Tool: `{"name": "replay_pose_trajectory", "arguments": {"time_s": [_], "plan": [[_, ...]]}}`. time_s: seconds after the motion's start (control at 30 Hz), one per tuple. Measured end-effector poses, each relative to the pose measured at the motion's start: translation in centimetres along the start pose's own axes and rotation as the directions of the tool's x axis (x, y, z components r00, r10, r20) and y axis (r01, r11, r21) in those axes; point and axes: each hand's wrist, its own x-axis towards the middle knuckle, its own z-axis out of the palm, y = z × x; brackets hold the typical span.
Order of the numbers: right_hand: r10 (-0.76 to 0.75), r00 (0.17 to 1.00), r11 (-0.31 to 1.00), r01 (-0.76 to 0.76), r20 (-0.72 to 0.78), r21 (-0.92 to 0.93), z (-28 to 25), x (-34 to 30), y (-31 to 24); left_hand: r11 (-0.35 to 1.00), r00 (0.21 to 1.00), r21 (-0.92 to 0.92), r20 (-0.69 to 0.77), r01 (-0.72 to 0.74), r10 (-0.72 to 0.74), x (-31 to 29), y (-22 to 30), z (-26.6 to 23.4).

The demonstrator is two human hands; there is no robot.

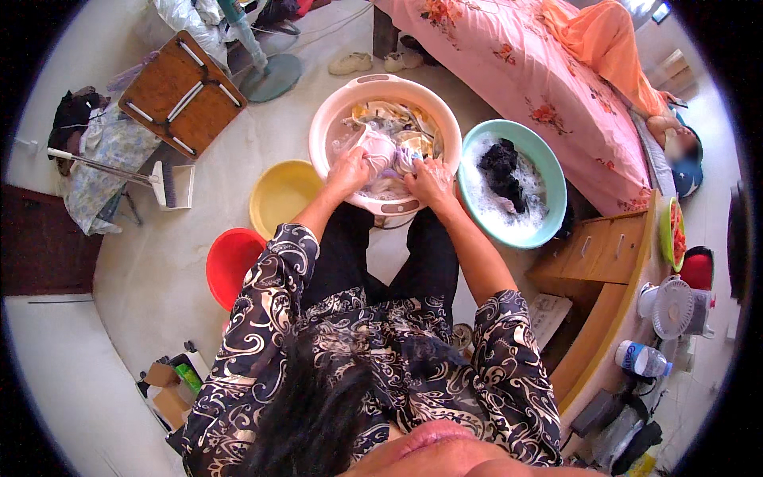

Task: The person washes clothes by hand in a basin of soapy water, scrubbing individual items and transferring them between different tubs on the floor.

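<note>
A pale pink basin (319, 119) holds water and wet laundry, including yellow, white and dark patterned cloth (393, 111). My left hand (350, 170) is closed on a pale pink piece of clothing (377, 149) at the basin's left side. Closed over bunched white and purplish cloth (405, 161), my right hand (431, 181) rests near the basin's front right. Whether both hands grip one garment, I cannot tell. Right of this basin stands a teal basin (558, 187) of sudsy water with black clothing (502, 171) in it.
Left of the pink basin are a yellow basin (286, 199) and a red basin (230, 266). Farther left lie a folded table (187, 99), a broom (164, 184) and a dustpan (182, 187). A person in orange (600, 44) lies on the bed (509, 56); a wooden desk (592, 246) stands at right.
</note>
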Motion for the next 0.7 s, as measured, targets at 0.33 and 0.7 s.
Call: {"name": "replay_pose_trajectory", "arguments": {"time_s": [0.33, 0.7], "plan": [[0.033, 0.995, 0.999, -0.032, 0.093, -0.016, -0.5, -0.3, 0.7, 1.000, 1.000, -0.002, 0.022, -0.003, 0.003, -0.1, 1.4, 0.0], [-0.027, 0.997, 1.000, 0.026, 0.077, 0.015, -0.8, -1.3, 0.8, 0.992, 0.962, -0.015, 0.249, 0.122, -0.115, -1.2, 2.2, -0.9]]}}
